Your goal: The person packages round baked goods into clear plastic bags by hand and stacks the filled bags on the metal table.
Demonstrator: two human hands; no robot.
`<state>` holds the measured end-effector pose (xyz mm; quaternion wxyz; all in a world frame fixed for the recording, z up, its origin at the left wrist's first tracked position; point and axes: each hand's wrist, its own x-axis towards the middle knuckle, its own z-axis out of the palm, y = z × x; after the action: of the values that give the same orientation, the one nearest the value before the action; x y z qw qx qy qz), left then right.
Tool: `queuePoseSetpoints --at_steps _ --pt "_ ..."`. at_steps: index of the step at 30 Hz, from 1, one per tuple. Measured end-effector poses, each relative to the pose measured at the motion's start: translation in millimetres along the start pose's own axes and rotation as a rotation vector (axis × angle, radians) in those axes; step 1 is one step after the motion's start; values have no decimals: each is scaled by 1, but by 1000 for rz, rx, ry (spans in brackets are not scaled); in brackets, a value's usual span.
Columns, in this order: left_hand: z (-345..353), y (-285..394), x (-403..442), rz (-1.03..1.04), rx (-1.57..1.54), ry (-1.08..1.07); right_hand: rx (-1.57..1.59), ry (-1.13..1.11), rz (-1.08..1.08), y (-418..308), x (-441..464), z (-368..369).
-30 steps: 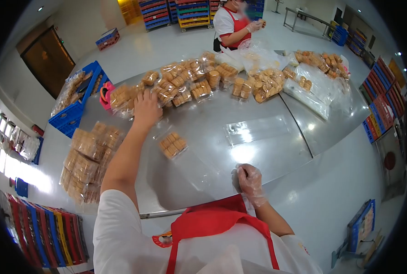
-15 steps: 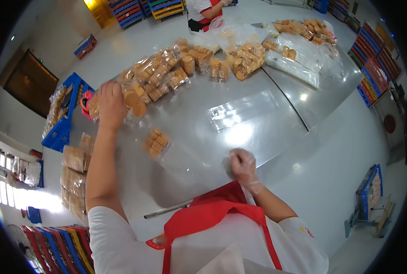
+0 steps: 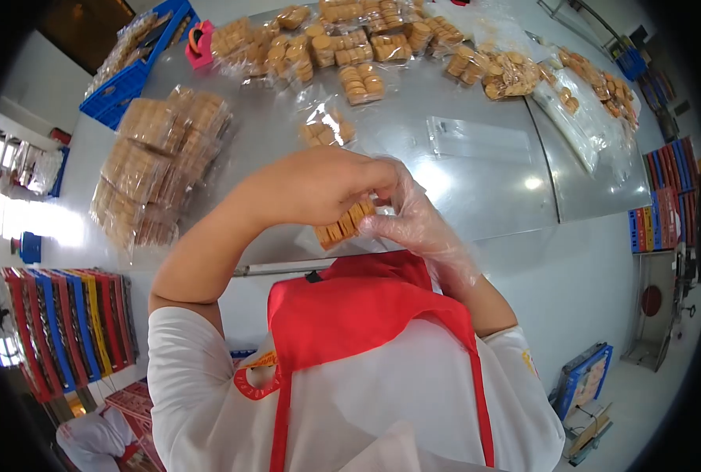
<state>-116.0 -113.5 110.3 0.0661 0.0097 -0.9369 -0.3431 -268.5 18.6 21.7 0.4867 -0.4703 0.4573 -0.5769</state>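
Note:
Close in front of my apron I hold a clear bag of round biscuits (image 3: 345, 223) between both hands. My left hand (image 3: 327, 182), bare, is closed over the bag from above, its fingertips hidden behind the back of the hand. My right hand (image 3: 413, 216), in a thin clear plastic glove, pinches the bag's right end between thumb and fingers. Just beyond my left hand another bagged biscuit pack (image 3: 327, 130) lies on the steel table (image 3: 256, 126). Farther right is a flat clear plastic bag (image 3: 480, 141).
Loose biscuit packs (image 3: 362, 82) spread along the table's far side. Stacked packs (image 3: 150, 157) stand at the left, near a blue crate (image 3: 118, 98) and a pink tape dispenser (image 3: 200, 43). Clear plastic sleeves (image 3: 566, 126) lie at the right.
My left hand has come back from the far-left pile towards my body. My right hand has moved up to meet it, and both now hold a biscuit bag. The view has shifted.

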Motion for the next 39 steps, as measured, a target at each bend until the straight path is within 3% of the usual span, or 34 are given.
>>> queuePoseSetpoints --at_steps 2,5,8,9,11,14,17,20,24,27,29,32,39 --pt "9 -15 -13 -56 -15 29 122 -71 177 4 0 15" --pt "17 -38 -32 -272 -278 157 169 -75 384 3 -1 30" --pt "63 -62 -58 -397 -823 552 41 31 537 8 1 35" --pt "75 -58 -66 -555 -912 599 -17 79 585 11 1 36" --pt "96 -43 -82 -873 -1080 680 146 116 595 21 -3 32" --pt "118 -26 -92 -999 -1471 654 286 117 624 23 -5 35" --pt "130 -28 -100 -843 -1515 846 303 75 685 14 -2 44" --pt "124 -11 -93 -768 -1378 869 297 90 692 3 3 52" --pt "121 -2 -98 -819 -1424 955 303 65 620 2 0 52" --pt "119 2 -99 -807 -1471 1001 101 35 537 18 -1 48" --pt "109 15 -93 -839 -1439 1055 275 102 561 3 -6 51" --pt "124 -1 -102 -723 -1034 1026 291 127 495 -3 -9 53" --pt "113 11 -95 -743 -1012 976 205 69 424 -5 -16 48"
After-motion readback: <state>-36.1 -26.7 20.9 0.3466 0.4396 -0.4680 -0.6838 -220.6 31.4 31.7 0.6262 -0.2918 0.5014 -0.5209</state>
